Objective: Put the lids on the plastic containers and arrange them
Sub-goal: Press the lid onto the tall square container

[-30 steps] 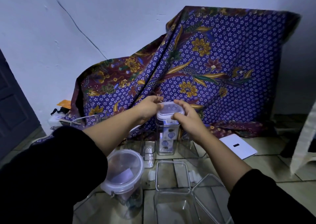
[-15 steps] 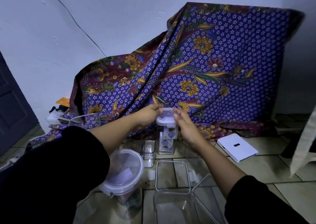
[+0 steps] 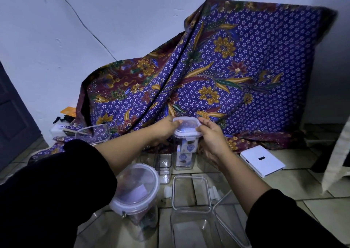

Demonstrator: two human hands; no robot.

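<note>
Clear glossy plastic jar [image 3: 184,153] with a milky plastic lid [image 3: 186,127]; the round tub [image 3: 136,200] the same. Patterned cloth [image 3: 217,73] – soft, matt. Floor tiles [image 3: 295,183] smooth, dull sheen. Wall [image 3: 94,20] – matt, cracked.

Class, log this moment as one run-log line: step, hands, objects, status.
step: seating lid | left hand and right hand: on square lid of tall container | round jar: lidded | status: clips undetermined

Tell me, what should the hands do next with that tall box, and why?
Probably snap the side flaps down. The square lid already sits on the tall container, with the left hand and right hand gripping its two sides. The front flap looks folded down, but the side ones are hidden under the fingers.
</note>
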